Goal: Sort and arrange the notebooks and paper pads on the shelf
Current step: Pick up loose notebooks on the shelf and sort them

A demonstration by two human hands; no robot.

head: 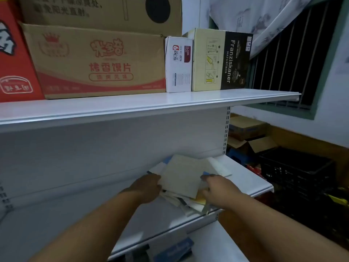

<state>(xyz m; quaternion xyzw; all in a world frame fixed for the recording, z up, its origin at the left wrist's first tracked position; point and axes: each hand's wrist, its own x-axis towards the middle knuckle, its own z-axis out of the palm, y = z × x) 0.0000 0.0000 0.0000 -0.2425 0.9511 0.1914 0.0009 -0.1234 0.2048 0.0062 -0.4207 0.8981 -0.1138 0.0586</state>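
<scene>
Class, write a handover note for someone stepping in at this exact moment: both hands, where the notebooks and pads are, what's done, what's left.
Left hand: grips the top pad at its left edge.
Right hand: pinches the pad's right edge.
Pile: loose and askew under that pad, near the right end of the middle shelf.
Done: nothing squared up yet.
Left: sort the pile and stack it neatly.
</scene>
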